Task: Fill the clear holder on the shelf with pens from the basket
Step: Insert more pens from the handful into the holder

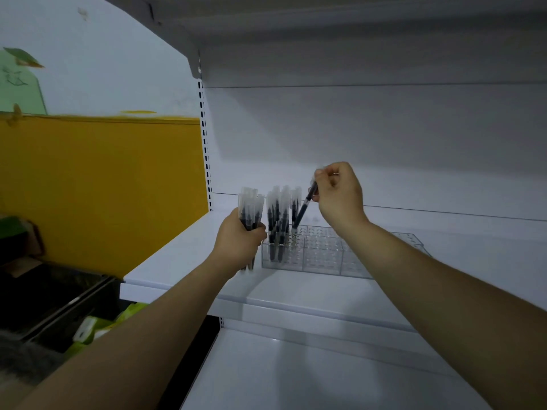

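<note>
— How far are we?
— Early: the clear holder (322, 257), by the shelf's (296, 288) left edge, has pens (279, 220) only at its left end. Our left hand (239, 241) grips a bundle (251, 207); right hand (340, 196) pinches a single pen (304, 209).

Shop: white slotted display shelving (296, 294)

Bare left hand (239, 241), bare right hand (340, 196), forearms seemingly bare throughout.
</note>
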The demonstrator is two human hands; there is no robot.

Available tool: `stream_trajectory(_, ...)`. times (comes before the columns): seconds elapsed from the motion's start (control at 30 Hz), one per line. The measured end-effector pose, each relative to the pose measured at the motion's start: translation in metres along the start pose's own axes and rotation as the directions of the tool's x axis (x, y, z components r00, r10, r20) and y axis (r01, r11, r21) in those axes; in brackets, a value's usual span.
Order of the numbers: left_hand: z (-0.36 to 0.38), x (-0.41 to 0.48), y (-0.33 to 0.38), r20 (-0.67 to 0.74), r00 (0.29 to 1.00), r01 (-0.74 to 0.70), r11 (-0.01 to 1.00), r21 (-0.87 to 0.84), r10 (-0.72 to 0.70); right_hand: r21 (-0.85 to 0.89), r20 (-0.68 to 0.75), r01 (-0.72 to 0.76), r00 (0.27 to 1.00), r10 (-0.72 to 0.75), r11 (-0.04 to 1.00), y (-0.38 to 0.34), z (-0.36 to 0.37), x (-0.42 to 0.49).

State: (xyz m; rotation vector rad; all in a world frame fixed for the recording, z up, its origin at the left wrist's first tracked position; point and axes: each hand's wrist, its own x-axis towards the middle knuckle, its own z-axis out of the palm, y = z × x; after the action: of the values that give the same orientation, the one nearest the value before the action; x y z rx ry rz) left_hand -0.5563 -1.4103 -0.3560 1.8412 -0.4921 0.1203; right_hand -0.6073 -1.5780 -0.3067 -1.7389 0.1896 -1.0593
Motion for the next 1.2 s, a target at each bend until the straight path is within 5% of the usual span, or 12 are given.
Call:
stream_trajectory(0.47, -0.004, 0.000, -0.005, 0.060, 0.998, -0.025, 0.998, -0.066, 0.029, -0.191, 0.147, 0.086, 0.987, -0.058, 0.978, 0.009, 0.014, -0.007)
stream_trajectory(0.93, -0.006, 0.001, -0.002, 0.078, 0.996, -0.032, 0.999, -0.016, 0.034, -0.510, 0.300, 0.107, 0.952, 0.060, 0.854, 0.027, 0.026, -0.013)
stream_trajectory(1.1, -0.004, 0.001, 0.004, 0.083, 0.994, -0.064, 0.998, -0.018, 0.065, -0.326, 0.200, 0.162, 0.975, -0.099, 0.931, 0.015, 0.020, -0.026)
stream_trajectory(1.2, -0.002, 0.000, 0.009, 0.082, 0.993, -0.080, 0.996, -0.037, 0.083, -0.225, 0.290, 0.165, 0.952, -0.095, 0.960, 0.003, 0.017, -0.036)
